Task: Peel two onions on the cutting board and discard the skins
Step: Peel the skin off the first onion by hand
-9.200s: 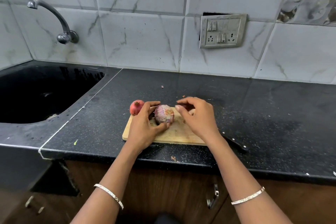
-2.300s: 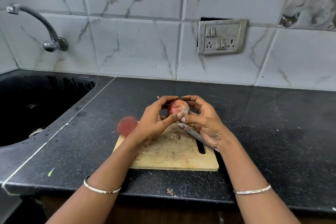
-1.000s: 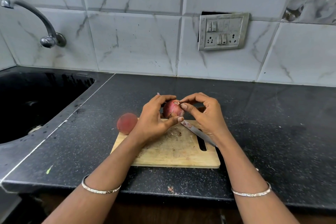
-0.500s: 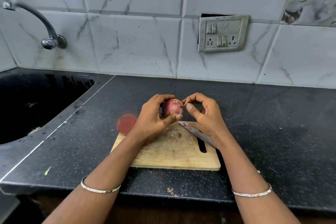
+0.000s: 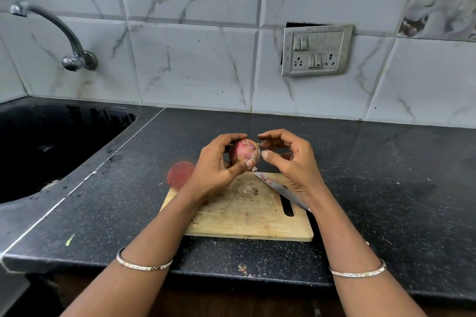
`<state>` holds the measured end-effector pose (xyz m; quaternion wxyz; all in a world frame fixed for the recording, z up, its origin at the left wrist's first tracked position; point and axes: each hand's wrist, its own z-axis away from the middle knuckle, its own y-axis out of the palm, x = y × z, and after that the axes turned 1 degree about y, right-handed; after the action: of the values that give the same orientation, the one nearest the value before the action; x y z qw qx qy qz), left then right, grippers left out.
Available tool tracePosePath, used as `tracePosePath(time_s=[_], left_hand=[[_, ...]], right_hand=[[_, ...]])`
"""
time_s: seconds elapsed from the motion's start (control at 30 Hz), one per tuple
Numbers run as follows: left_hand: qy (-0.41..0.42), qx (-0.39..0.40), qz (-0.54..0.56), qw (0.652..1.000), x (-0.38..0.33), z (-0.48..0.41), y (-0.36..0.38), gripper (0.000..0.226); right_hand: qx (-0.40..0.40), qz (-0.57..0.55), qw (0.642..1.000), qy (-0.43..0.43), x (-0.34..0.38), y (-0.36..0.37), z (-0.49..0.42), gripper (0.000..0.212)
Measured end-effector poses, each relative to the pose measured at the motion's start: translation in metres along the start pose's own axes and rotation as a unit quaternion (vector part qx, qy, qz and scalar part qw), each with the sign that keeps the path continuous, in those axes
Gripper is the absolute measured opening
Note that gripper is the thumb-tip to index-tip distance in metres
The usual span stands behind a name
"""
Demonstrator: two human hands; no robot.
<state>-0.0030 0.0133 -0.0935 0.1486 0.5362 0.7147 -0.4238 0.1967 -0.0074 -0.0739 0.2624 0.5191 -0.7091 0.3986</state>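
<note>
Right hand's (image 5: pixel 291 162) pinch parted off onion (image 5: pixel 243 153), empty | left hand (image 5: pixel 213 170) grips onion | peeling underway | next: re-pinch skin

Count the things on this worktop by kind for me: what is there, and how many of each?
Onions: 2, the held onion in the left hand and the loose onion by the board's far left corner
Cutting board: 1
Knife: 1
Total: 4

text: none legible | labels: none | numbers: none
</note>
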Motion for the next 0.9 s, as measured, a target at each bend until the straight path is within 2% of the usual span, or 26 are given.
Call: tracePosePath(time_s=[0.27, 0.4, 0.53, 0.7, 0.8, 0.9], left_hand=[[-0.003, 0.018, 0.021, 1.000, 0.0017, 0.0021, 0.0001, 0.060], [-0.015, 0.023, 0.036, 0.999, 0.0045, 0.0022, -0.0005, 0.058], [-0.017, 0.020, 0.036, 0.999, 0.0043, 0.0014, -0.0001, 0.057], [-0.008, 0.005, 0.026, 1.000, 0.0039, 0.0028, 0.0009, 0.061], [0.004, 0.005, 0.005, 1.000, 0.0049, 0.0016, 0.0020, 0.067], [0.013, 0.003, -0.020, 1.000, 0.0069, 0.0011, 0.0028, 0.072]], right_hand=[[-0.010, 0.016, 1.000, -0.009, -0.0023, 0.0032, -0.0016, 0.008], [-0.034, -0.007, 0.999, 0.010, -0.0016, 0.0011, -0.0018, 0.010], [-0.023, 0.040, 0.999, 0.017, 0.0004, 0.0008, -0.0003, 0.026], [0.013, 0.014, 1.000, 0.006, 0.0059, -0.0003, 0.0021, 0.012], [0.052, 0.012, 0.999, -0.006, 0.0070, 0.0036, 0.0023, 0.018], [0.034, 0.030, 0.999, -0.017, 0.0054, 0.0062, 0.0004, 0.018]])
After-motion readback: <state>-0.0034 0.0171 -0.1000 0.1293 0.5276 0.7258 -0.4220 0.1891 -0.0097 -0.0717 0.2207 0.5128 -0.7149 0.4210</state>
